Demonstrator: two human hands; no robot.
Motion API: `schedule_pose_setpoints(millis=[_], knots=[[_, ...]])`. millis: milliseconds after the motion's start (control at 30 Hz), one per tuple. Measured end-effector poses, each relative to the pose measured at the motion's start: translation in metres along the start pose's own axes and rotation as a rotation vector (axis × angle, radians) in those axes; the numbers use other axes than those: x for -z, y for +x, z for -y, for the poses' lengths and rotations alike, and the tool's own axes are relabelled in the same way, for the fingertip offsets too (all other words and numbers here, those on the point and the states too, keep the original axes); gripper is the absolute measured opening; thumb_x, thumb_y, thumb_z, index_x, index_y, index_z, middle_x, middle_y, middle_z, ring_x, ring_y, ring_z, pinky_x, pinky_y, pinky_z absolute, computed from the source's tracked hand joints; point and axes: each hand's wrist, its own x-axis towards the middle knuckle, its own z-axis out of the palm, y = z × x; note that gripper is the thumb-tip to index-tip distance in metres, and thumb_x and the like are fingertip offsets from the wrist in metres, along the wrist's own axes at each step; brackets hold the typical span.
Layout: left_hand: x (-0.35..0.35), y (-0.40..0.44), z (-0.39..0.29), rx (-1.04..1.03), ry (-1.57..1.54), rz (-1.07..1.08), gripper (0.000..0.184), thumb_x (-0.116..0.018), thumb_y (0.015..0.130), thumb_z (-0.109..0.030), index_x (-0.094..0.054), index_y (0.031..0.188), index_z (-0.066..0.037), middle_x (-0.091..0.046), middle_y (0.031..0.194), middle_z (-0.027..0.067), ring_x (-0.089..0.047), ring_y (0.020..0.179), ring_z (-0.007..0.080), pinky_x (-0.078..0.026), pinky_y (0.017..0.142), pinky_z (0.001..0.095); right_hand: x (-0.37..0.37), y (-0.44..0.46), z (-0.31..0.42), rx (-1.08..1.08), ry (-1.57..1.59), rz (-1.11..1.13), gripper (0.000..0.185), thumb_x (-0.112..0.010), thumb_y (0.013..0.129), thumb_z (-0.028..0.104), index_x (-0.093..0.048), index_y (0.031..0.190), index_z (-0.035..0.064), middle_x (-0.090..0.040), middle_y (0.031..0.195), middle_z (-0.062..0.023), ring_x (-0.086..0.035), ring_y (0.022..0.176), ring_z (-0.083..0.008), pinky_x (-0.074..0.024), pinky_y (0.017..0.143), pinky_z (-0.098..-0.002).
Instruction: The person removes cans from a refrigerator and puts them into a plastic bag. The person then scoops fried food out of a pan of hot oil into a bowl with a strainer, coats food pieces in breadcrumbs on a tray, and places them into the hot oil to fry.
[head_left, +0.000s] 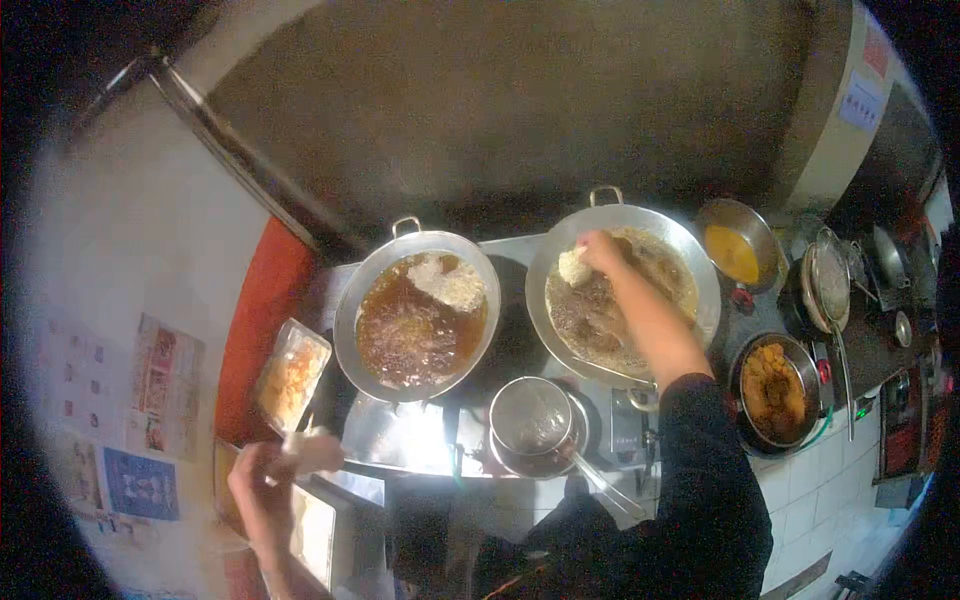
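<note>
My right hand is closed on a pale, coated piece of food and holds it over the right wok of bubbling oil. My left hand, lower left, has its fingers bent round a whitish piece that is blurred. It is just below a metal tray of orange and pale food. In the left wok, a pale coated piece floats in brown oil.
A strainer with a long handle rests over a pot between the woks, nearer me. To the right are a bowl of yellow liquid, a black pan of orange-brown food and more strainers. A white-filled container is at lower left.
</note>
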Motion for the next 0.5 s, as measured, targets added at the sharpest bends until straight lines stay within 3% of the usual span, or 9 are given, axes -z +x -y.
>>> schedule_pose_setpoints(millis=[67, 100, 133, 233, 333, 400, 467, 500], knots=[[-0.020, 0.021, -0.029, 0.037, 0.160, 0.227, 0.021, -0.065, 0.064, 0.008, -0.058, 0.083, 0.002, -0.059, 0.078, 0.0128, -0.059, 0.072, 0.0252, -0.045, 0.062, 0.0304, -0.020, 0.011, -0.018, 0.131, -0.173, 0.034, 0.028, -0.069, 0.066, 0.013, -0.069, 0.094, 0.0078, -0.067, 0.089, -0.0157, -0.063, 0.087, -0.0334, -0.0491, 0.079, -0.0390], [-0.036, 0.029, -0.049, -0.050, 0.105, 0.227, 0.024, -0.066, 0.058, 0.008, -0.059, 0.081, 0.004, -0.058, 0.077, 0.0135, -0.059, 0.073, 0.0250, -0.047, 0.066, 0.0313, -0.029, 0.016, -0.025, 0.059, -0.154, 0.064, 0.027, -0.066, 0.068, 0.010, -0.069, 0.095, 0.0082, -0.065, 0.094, -0.0171, -0.061, 0.089, -0.0364, -0.0486, 0.079, -0.0422], [-0.054, 0.032, -0.055, 0.009, 0.135, 0.246, 0.021, -0.067, 0.060, 0.006, -0.061, 0.080, 0.002, -0.060, 0.077, 0.0138, -0.060, 0.073, 0.0268, -0.048, 0.067, 0.0322, -0.032, 0.015, -0.029, 0.061, -0.153, 0.059, 0.027, -0.066, 0.068, 0.010, -0.069, 0.095, 0.0082, -0.065, 0.094, -0.0171, -0.061, 0.089, -0.0364, -0.0486, 0.079, -0.0422], [-0.099, 0.049, -0.084, -0.080, 0.059, 0.346, 0.021, -0.066, 0.064, 0.008, -0.063, 0.084, 0.002, -0.063, 0.081, 0.0143, -0.063, 0.080, 0.0286, -0.050, 0.070, 0.0329, -0.024, 0.012, -0.032, 0.032, -0.264, -0.012, 0.026, -0.061, 0.069, 0.005, -0.070, 0.092, 0.0134, -0.063, 0.102, -0.0151, -0.057, 0.100, -0.0343, -0.0467, 0.086, -0.0436], [-0.152, 0.061, -0.098, -0.126, -0.104, 0.491, 0.025, -0.067, 0.066, 0.004, -0.062, 0.091, 0.002, -0.062, 0.093, 0.0161, -0.062, 0.085, 0.0322, -0.049, 0.075, 0.0364, 0.031, -0.004, -0.024, -0.085, -0.179, -0.031, 0.027, -0.064, 0.071, 0.011, -0.070, 0.098, 0.0137, -0.063, 0.106, -0.0155, -0.057, 0.103, -0.0340, -0.0457, 0.089, -0.0424], [-0.196, 0.064, -0.107, -0.231, -0.071, 0.509, 0.024, -0.067, 0.066, 0.002, -0.062, 0.090, 0.001, -0.062, 0.090, 0.0166, -0.062, 0.085, 0.0342, -0.050, 0.074, 0.0380, 0.080, -0.017, -0.030, 0.030, 0.025, -0.011, 0.029, -0.066, 0.076, 0.018, -0.067, 0.102, 0.0057, -0.063, 0.107, -0.0148, -0.058, 0.101, -0.0315, -0.0468, 0.086, -0.0398], [-0.241, 0.067, -0.117, -0.357, -0.184, 0.469, 0.019, -0.060, 0.070, 0.001, -0.062, 0.089, 0.000, -0.060, 0.087, 0.0185, -0.060, 0.080, 0.0393, -0.049, 0.070, 0.0436, 0.146, -0.053, -0.016, 0.164, 0.011, -0.114, 0.029, -0.069, 0.074, 0.020, -0.067, 0.099, 0.0061, -0.062, 0.108, -0.0145, -0.058, 0.102, -0.0329, -0.0452, 0.089, -0.0390], [-0.261, 0.067, -0.125, -0.308, -0.207, 0.507, 0.023, -0.068, 0.068, -0.003, -0.062, 0.090, 0.000, -0.062, 0.090, 0.0186, -0.061, 0.084, 0.0378, -0.049, 0.074, 0.0411, 0.176, -0.078, -0.004, 0.147, 0.057, -0.163, 0.027, -0.068, 0.076, 0.018, -0.066, 0.099, 0.0049, -0.063, 0.106, -0.0140, -0.059, 0.100, -0.0309, -0.0455, 0.088, -0.0370]])
